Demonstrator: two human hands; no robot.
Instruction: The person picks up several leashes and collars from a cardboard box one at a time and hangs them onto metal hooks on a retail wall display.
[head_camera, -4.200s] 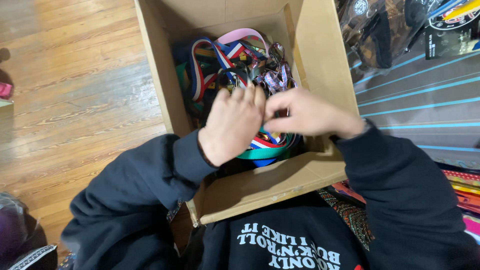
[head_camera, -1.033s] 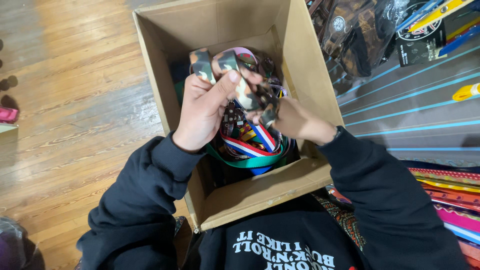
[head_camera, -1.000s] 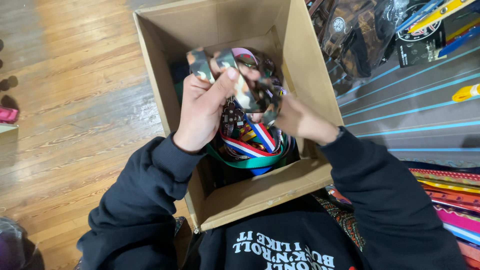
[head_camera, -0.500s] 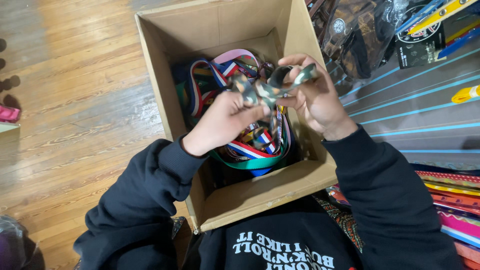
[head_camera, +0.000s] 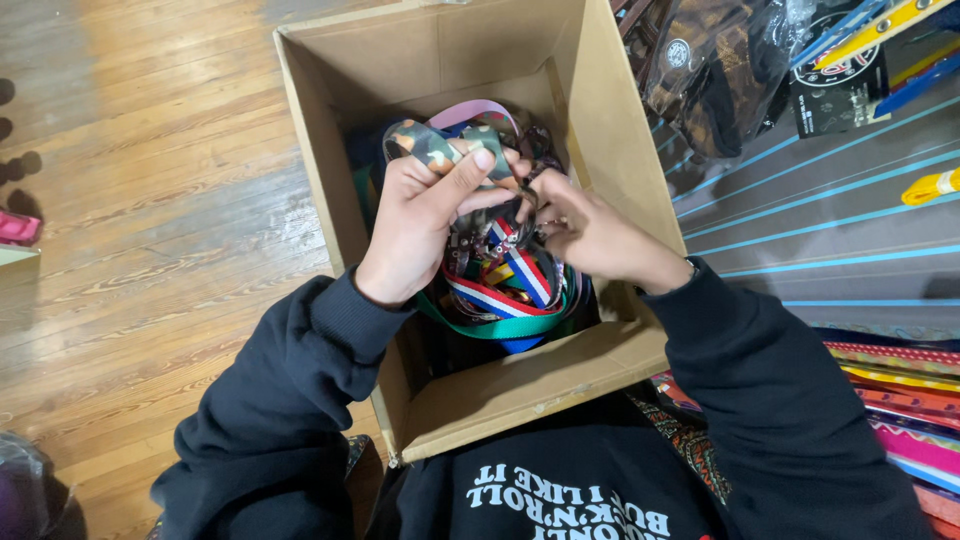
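Since half a second ago the camo strap (head_camera: 432, 148) has been brought down from its raised, stretched position toward the 12 o'clock side of the box (head_camera: 520, 385); the right hand (head_camera: 590, 235) has dropped from the strap's upper end into the tangle. The strap is now doubled over and clamped in the grip of the left hand (head_camera: 420, 225), thumb pressed across the folded loop. The right-hand fingers are pinched together at 3 o'clock of the left thumb, on something small and dark; whether this is the strap's tail or a metal clip cannot be told. Judged: strap being gathered, not yet freed from the pile. Below the hands lies a striped strap (head_camera: 515, 280), a green one (head_camera: 500, 325) at 6 o'clock. Wood floor (head_camera: 150, 200) at 9 o'clock.
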